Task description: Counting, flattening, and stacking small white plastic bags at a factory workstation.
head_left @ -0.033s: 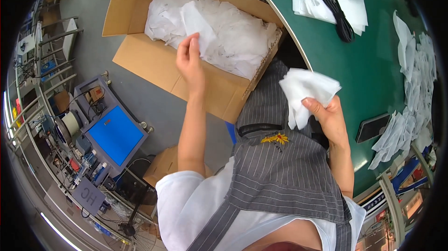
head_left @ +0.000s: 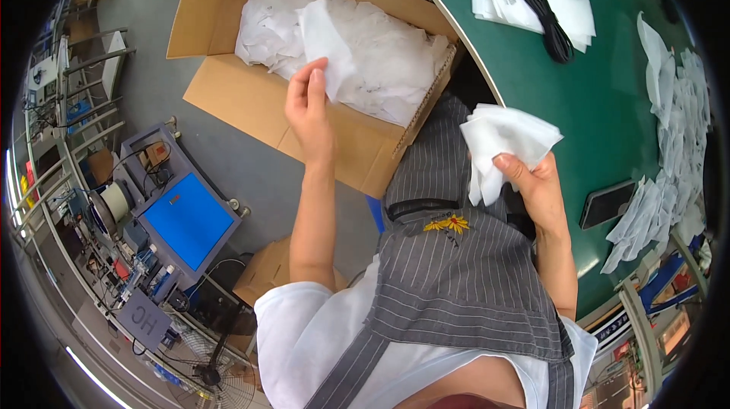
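left hand [head_left: 310,116] half-curled at white sheet [head_left: 325,35], hold unclear. right hand [head_left: 535,185] pinches sheet stack [head_left: 503,134]. light pinch limits creases.

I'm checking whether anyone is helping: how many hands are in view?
2: the left hand over the open cardboard box, the right hand holding white sheets. No others show.

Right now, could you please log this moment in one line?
left hand: at white sheet | right hand: holding white stack | carton: open
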Demonstrator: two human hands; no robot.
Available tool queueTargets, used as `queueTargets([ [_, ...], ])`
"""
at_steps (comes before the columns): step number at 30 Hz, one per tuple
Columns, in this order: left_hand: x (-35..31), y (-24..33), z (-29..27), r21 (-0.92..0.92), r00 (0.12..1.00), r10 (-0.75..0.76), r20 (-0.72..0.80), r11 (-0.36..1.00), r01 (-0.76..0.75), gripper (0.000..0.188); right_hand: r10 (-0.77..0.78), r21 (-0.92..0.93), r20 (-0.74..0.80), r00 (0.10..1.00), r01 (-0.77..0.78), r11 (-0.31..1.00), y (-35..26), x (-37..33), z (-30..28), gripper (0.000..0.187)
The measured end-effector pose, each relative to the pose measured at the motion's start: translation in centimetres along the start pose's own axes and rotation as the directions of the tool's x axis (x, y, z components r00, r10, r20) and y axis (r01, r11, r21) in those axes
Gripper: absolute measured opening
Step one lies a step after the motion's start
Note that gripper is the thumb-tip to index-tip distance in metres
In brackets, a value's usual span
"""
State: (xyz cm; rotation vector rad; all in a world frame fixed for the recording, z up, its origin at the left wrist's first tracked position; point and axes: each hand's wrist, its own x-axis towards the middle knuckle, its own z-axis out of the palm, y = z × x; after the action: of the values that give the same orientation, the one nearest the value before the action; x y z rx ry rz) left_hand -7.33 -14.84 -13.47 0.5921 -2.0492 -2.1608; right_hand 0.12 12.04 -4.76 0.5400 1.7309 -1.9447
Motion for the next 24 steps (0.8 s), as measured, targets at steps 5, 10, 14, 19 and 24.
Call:
queueTargets([
  [5,-5.8,6.5,1.8,-0.292,0.945,-0.044,0.324,0.946,0.144,0.022,-0.596,-0.474,0.333,0.731,0.676,0.564,-1.5,-2.3,0.0,0.022],
  [10,-9.3,8.3,4.4,0.119,0.608,0.568,0.555,0.669,-0.734,0.011,-0.463,0.155,-0.081,0.883,0.47,0.869,-0.3,-5.9,-2.7,0.042],
  [14,-11.7,8.4,6.7,0.129,0.198,0.649,0.734,0.153,-0.98,0.019,-0.413,0.106,-0.146,0.899,0.43,0.897,0.2,-8.4,-4.9,0.05],
  [19,-14.7,9.8,9.1,0.052,0.012,0.537,0.844,-0.06,-0.997,0.025,-0.441,0.076,-0.241,0.864,0.47,0.879,-0.4,-9.8,-4.4,0.025],
  [24,-16.8,10.8,9.7,-0.031,-0.124,0.325,0.937,-0.277,-0.96,0.03,-0.36,0.239,-0.243,0.901,0.415,0.878,0.5,-9.2,-5.9,0.028],
])
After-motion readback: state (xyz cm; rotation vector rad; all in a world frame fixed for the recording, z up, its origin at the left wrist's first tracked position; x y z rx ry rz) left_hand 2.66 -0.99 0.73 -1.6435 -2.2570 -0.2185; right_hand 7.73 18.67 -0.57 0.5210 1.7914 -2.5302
